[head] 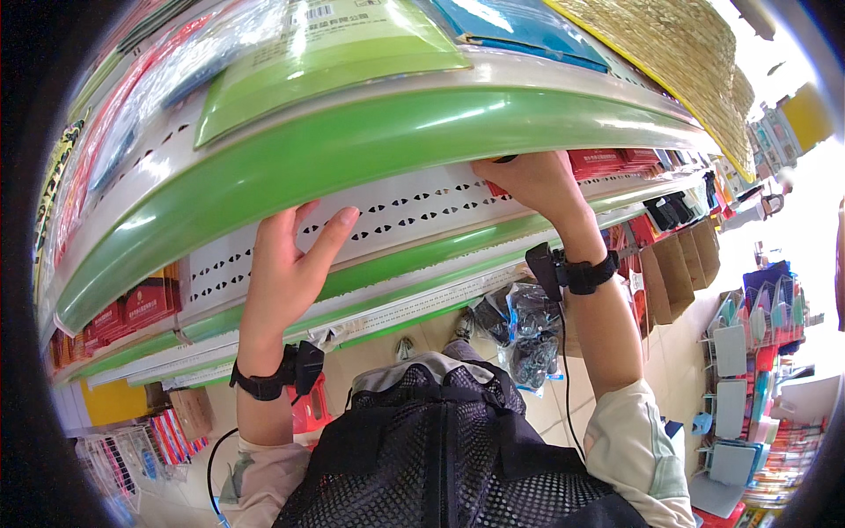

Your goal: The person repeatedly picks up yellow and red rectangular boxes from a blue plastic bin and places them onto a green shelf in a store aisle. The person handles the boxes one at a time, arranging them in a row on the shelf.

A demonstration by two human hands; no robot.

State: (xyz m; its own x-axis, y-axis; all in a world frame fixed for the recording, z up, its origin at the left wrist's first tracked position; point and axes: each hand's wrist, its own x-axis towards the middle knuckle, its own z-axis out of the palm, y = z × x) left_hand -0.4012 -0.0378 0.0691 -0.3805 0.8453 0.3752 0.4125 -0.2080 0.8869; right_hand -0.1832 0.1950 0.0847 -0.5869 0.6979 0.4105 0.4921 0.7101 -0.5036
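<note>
My left hand [284,264] reaches under the green front edge [370,125] of an upper shelf. Its thumb stands apart from the fingers, whose tips are partly hidden by that edge; I see nothing held. Farther right, my right hand [535,181] is also inside the shelf, its fingers mostly out of sight. A small red piece [496,189] and a dark and yellow bit show beside it, but whether they are gripped is unclear. Between the hands lies the white perforated shelf board [396,211]. Red boxes [597,160] sit just beyond my right hand.
More red boxes [142,303] stand at the shelf's left end. Above are a green plastic-wrapped packet [330,49], a blue packet [521,30] and a straw hat [680,46] overhanging the edge. Bagged black goods [528,336] and a red stool [309,409] are below.
</note>
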